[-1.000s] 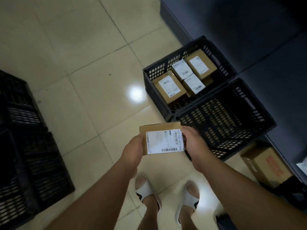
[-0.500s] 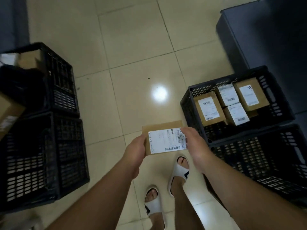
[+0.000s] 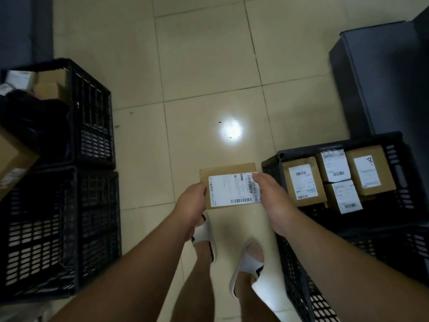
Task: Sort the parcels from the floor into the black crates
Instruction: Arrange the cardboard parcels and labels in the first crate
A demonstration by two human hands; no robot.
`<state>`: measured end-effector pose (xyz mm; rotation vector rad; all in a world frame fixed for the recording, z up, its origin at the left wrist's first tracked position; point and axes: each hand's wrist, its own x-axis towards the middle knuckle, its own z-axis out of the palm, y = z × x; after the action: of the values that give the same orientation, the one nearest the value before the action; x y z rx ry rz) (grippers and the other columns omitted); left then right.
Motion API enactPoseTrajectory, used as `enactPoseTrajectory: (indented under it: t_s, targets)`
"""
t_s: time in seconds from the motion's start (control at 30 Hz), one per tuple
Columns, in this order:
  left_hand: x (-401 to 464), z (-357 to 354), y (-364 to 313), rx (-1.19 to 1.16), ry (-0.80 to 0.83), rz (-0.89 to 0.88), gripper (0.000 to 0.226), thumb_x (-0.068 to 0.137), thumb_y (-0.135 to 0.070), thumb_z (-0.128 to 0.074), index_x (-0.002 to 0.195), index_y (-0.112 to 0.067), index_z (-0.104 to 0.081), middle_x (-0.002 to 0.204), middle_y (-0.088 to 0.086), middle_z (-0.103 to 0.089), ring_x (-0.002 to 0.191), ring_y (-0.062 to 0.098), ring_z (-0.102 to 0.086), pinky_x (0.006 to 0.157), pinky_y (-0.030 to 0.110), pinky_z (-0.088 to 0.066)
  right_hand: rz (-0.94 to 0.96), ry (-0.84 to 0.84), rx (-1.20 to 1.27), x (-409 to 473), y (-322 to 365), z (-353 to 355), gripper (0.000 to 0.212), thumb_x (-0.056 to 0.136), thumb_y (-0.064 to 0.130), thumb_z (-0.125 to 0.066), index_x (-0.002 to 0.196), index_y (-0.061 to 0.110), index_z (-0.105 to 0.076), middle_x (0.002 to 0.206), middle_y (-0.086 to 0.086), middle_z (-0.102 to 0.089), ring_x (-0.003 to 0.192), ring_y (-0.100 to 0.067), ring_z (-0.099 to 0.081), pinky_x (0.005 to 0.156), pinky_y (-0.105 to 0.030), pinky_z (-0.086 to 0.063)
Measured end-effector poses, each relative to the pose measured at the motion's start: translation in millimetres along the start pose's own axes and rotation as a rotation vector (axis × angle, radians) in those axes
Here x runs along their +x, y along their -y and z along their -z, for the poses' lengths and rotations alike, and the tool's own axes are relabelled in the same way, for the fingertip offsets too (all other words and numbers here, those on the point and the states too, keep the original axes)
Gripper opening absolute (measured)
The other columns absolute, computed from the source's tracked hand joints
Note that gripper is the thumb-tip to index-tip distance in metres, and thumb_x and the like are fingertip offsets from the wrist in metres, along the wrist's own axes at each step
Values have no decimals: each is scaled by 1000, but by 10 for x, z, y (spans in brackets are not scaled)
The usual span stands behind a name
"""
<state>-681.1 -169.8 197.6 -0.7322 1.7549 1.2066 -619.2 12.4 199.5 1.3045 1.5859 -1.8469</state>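
I hold a small brown cardboard parcel (image 3: 228,187) with a white shipping label in front of me, above the tiled floor. My left hand (image 3: 189,205) grips its left edge and my right hand (image 3: 274,201) grips its right edge, thumb on the label. To the right stands a black crate (image 3: 399,159) with several labelled brown parcels (image 3: 303,182) inside. Another black crate (image 3: 301,287) sits nearer me at the lower right. On the left are two black crates: the near one (image 3: 69,228) and the far one (image 3: 92,108), which holds boxes (image 3: 50,86).
A dark cabinet or bench (image 3: 383,77) rises at the upper right. A brown box (image 3: 11,159) pokes in at the left edge. The tiled floor (image 3: 197,77) runs between the crate rows, with a light glare at its middle. My feet in white sandals (image 3: 248,261) stand below the parcel.
The view has swung left: the right-hand crates slid toward the frame's right edge and the left crates came further into view. Both hands keep the same hold on the parcel.
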Motion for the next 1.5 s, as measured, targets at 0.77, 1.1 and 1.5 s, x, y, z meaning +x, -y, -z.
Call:
enactPoseTrajectory:
  t_s: [0.77, 1.1, 1.5]
  targets:
    - [1036, -710, -1710, 415, 192, -112, 44, 80, -49, -44, 107, -27, -72, 113, -5, -73, 109, 17, -66, 107, 44, -47, -98, -314, 342, 1015, 615, 252, 36, 83, 65, -42, 108, 46, -60, 85, 17, -74, 95, -15, -69, 84, -40, -51]
    - [1005, -2108, -1745, 681, 263, -204, 33, 86, -44, -54, 110, -28, -68, 107, 0, -75, 105, 23, -68, 102, 48, -51, -156, -471, 697, 1085, 167, 1298, 15, 100, 45, -50, 102, 34, -61, 101, 7, -69, 86, -6, -65, 76, -31, -52]
    - [721, -3688, -1660, 1031, 494, -263, 31, 86, -42, -53, 108, -28, -72, 89, -4, -79, 74, 18, -77, 60, 34, -63, -203, -675, 829, 1096, -305, 2253, 31, 93, 47, -46, 114, 33, -63, 123, -1, -63, 112, -22, -60, 103, -48, -46]
